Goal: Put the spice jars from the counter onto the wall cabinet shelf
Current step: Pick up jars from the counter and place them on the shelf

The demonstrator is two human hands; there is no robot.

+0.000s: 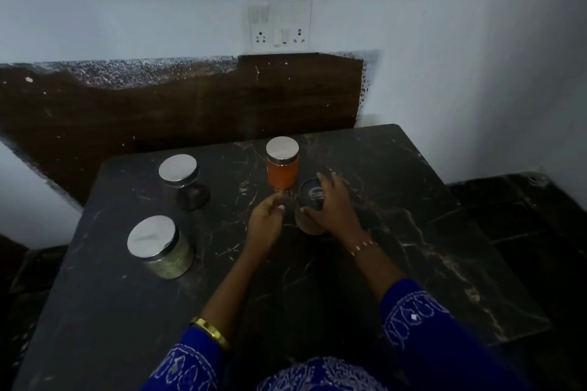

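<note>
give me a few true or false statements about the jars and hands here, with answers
1. Four jars stand on the counter. True.
2. The right hand grips the orange jar. False: it grips the brown jar in front of the orange one.
3. The left hand holds nothing. True.
4. The green jar lies on its side. False: it stands upright, lid on.
5. The dark jar stands behind the green jar. True.
6. A switchboard is on the wall. True.
</note>
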